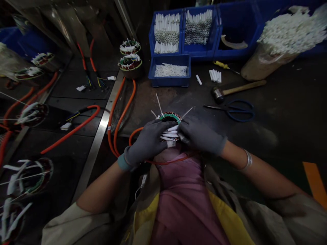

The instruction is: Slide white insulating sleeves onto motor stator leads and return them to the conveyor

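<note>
A motor stator (pixel 169 117) with green insulation and copper windings sits at the bench edge, close against my body. White sleeved wires (pixel 170 133) lie in a bundle across its near side, and thin white cable ties (pixel 158 103) stick up from its rim. My left hand (pixel 152 137), in a grey glove, is wrapped around the stator's left side, with the thumb by a white connector (pixel 171 144). My right hand (pixel 198 134), also gloved, has its fingers curled and pinched at the right end of the sleeved wires. Its fingertips are partly hidden.
Blue bins (pixel 170 81) hold white sleeves and cable ties. Scissors (pixel 228 109), a hammer (pixel 240 87) and a yellow-handled screwdriver (pixel 221 64) lie to the right. Orange cables (pixel 111 126) loop at left, beside a metal rail (pixel 98 136) and other stators (pixel 130 64).
</note>
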Tool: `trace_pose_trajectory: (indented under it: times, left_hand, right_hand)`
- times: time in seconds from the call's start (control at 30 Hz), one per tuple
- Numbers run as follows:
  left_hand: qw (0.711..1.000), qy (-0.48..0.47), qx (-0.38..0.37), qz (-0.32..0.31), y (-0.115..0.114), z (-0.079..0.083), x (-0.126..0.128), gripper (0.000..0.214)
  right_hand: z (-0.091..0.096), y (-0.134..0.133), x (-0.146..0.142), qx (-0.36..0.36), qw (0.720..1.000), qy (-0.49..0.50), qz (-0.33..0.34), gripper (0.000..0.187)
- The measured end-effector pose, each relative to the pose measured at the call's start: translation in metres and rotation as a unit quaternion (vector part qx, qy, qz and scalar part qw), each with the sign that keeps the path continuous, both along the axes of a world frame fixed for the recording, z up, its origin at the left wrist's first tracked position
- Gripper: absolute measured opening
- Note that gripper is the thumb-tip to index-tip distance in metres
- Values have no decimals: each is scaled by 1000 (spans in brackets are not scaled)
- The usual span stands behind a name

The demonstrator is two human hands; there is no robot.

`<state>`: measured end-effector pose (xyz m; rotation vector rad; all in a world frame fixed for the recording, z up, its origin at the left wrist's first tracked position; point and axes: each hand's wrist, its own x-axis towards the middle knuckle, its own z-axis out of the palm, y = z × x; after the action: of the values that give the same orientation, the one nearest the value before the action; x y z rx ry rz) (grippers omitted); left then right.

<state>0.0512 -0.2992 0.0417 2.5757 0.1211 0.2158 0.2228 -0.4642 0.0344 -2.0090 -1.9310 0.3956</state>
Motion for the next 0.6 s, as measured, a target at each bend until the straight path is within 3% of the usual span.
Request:
trace_pose_trajectory:
  times: [0.17, 0.27, 0.43, 0.53, 0.6]
  left_hand:
    - [999, 1, 16, 37, -11, -2, -1, 36]
    - [998, 28, 21, 46, -11, -2, -3, 39]
    - [997, 68, -40, 4, -2, 0, -3, 48]
    - [998, 33, -29, 43, -9, -4, -3, 39]
    - [997, 5, 5, 73, -16, -10, -4, 36]
  right_hand:
    - [-6, -16, 9, 67, 987, 146, 7, 15]
    - [-5, -16, -2, 45, 991, 118, -46, 13]
    - [-1, -7, -31, -28, 992, 25, -119, 10]
    - [-4, -6, -34, -1, 987, 61, -149, 8]
    - [-8, -6, -22, 38, 984, 137, -109, 6]
